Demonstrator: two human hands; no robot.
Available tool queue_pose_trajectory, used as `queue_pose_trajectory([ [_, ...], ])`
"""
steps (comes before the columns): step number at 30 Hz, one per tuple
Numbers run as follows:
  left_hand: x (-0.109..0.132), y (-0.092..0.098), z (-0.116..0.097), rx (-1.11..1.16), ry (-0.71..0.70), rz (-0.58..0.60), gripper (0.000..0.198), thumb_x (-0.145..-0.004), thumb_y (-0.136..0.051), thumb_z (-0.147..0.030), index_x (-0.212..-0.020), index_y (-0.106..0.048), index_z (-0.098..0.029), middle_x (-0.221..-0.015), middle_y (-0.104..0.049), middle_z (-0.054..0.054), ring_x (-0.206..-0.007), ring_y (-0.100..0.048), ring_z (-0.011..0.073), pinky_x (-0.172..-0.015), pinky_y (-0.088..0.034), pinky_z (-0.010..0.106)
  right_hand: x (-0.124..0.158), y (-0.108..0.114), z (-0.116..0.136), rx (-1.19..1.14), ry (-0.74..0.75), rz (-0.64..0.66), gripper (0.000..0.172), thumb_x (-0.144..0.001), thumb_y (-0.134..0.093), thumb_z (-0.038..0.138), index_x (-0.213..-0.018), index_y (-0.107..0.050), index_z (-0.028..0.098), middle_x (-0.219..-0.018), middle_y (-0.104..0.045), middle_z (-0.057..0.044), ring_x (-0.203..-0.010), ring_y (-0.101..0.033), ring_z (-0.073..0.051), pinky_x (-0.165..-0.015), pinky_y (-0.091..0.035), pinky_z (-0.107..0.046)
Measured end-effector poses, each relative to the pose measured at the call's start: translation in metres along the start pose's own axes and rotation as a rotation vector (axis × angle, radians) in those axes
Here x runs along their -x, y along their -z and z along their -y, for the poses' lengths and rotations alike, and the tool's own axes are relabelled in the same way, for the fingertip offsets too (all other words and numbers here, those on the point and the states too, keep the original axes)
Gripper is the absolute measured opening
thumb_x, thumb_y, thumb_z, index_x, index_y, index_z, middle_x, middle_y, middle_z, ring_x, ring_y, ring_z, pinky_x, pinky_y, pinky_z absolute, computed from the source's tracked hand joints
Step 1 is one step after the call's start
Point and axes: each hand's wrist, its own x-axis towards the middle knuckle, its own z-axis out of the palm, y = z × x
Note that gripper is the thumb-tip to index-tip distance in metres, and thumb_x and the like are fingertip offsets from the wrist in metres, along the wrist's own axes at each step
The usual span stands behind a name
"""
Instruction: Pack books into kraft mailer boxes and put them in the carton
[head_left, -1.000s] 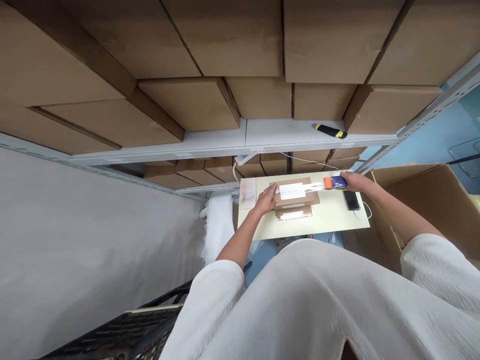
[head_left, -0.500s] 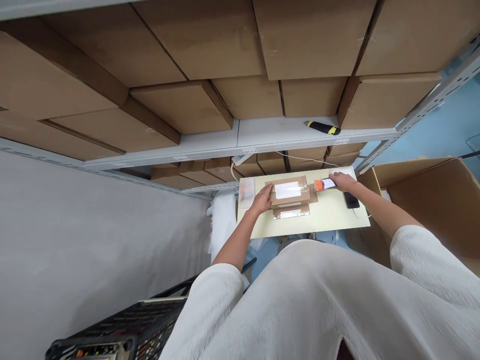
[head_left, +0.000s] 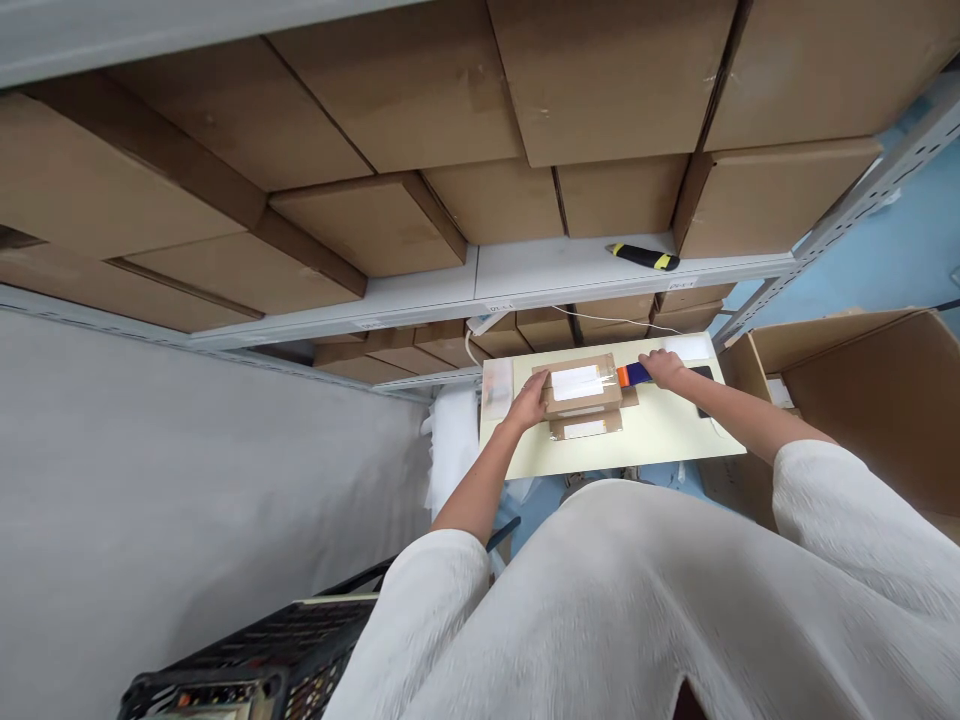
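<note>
A small cardboard box (head_left: 585,407) with a white label on top lies on the pale yellow board (head_left: 660,440). My left hand (head_left: 529,402) is around the box's left end. In my right hand (head_left: 661,368) is a blue and orange packet (head_left: 634,374), its orange end at the right end of the box. Another flat piece of cardboard with a label (head_left: 585,429) shows along the near side of the box. Partly behind my right wrist lies a black phone-like object (head_left: 703,388).
Cardboard boxes (head_left: 615,80) fill the shelf ahead, with a black and yellow cutter (head_left: 643,257) on its edge (head_left: 525,272). A large open carton (head_left: 862,400) stands at right. A black crate (head_left: 255,650) is at lower left, beside the grey wall.
My right hand has moved left, bringing the packet up to the box's right end, and the packet has turned to show its blue side. My left hand remains on the box.
</note>
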Motion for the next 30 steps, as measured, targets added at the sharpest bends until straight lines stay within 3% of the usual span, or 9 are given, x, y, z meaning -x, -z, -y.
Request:
queue_pose_trajectory([
  [5, 0.002, -0.003, -0.002, 0.040, -0.029, -0.015, 0.103, -0.088, -0.087, -0.039, -0.176, -0.037, -0.026, -0.183, -0.039, 0.015, -0.171, -0.036, 0.0390, -0.142, -0.032, 0.054, -0.005, 0.009, 0.022, 0.087, -0.068, 0.000, 0.066, -0.086, -0.079, 0.019, -0.150, -0.061, 0.017, -0.143, -0.068, -0.029, -0.132, -0.066, -0.043, -0.094, -0.059, -0.054],
  [11, 0.003, -0.005, -0.002, 0.049, -0.061, -0.023, 0.102, -0.089, -0.086, -0.036, -0.177, -0.036, -0.024, -0.183, -0.039, 0.017, -0.170, -0.038, 0.0396, -0.141, -0.032, 0.055, -0.001, -0.001, 0.043, 0.106, -0.097, -0.080, 0.063, -0.086, -0.080, 0.029, -0.145, -0.065, 0.012, -0.139, -0.068, -0.036, -0.128, -0.065, -0.052, -0.095, -0.056, -0.073],
  [15, 0.003, -0.006, -0.004, 0.049, -0.042, -0.011, 0.098, -0.089, -0.085, -0.032, -0.175, -0.038, -0.023, -0.183, -0.039, 0.018, -0.171, -0.035, 0.0404, -0.141, -0.032, 0.056, -0.003, -0.009, 0.054, 0.075, -0.137, -0.031, 0.064, -0.085, -0.082, 0.035, -0.142, -0.065, 0.011, -0.133, -0.071, -0.037, -0.125, -0.069, -0.052, -0.089, -0.060, -0.069],
  [19, 0.002, -0.008, -0.002, 0.067, -0.060, -0.023, 0.095, -0.089, -0.085, -0.032, -0.173, -0.042, -0.024, -0.182, -0.041, 0.017, -0.173, -0.031, 0.0389, -0.143, -0.028, 0.057, 0.000, -0.017, 0.036, -0.074, -0.204, 0.078, 0.071, -0.081, -0.092, 0.049, -0.139, -0.067, 0.014, -0.126, -0.077, -0.029, -0.116, -0.077, -0.042, -0.088, -0.063, -0.051],
  [22, 0.000, -0.009, 0.002, 0.077, -0.079, -0.019, 0.090, -0.090, -0.084, -0.031, -0.171, -0.045, -0.023, -0.180, -0.043, 0.017, -0.173, -0.031, 0.0384, -0.143, -0.026, 0.057, 0.012, -0.030, 0.011, -0.284, -0.322, 0.143, 0.067, -0.090, -0.081, 0.069, -0.129, -0.073, 0.015, -0.113, -0.081, -0.022, -0.101, -0.081, -0.035, -0.081, -0.063, -0.041],
  [26, -0.002, -0.009, 0.009, 0.066, -0.101, -0.001, 0.086, -0.090, -0.081, -0.028, -0.168, -0.048, -0.020, -0.180, -0.043, 0.019, -0.173, -0.032, 0.0382, -0.143, -0.027, 0.056, 0.032, -0.053, -0.015, -0.561, -0.504, 0.134, 0.088, -0.098, -0.055, 0.091, -0.133, -0.071, 0.012, -0.120, -0.081, -0.025, -0.090, -0.081, -0.032, -0.071, -0.063, -0.037],
  [30, -0.004, -0.010, 0.014, 0.080, -0.123, -0.010, 0.087, -0.087, -0.084, -0.030, -0.167, -0.049, -0.021, -0.177, -0.047, 0.018, -0.171, -0.036, 0.0396, -0.143, -0.027, 0.058, 0.044, -0.075, -0.027, -0.660, -0.608, 0.109, 0.096, -0.102, -0.047, 0.092, -0.146, -0.061, 0.007, -0.137, -0.074, -0.031, -0.106, -0.080, -0.037, -0.082, -0.064, -0.042],
])
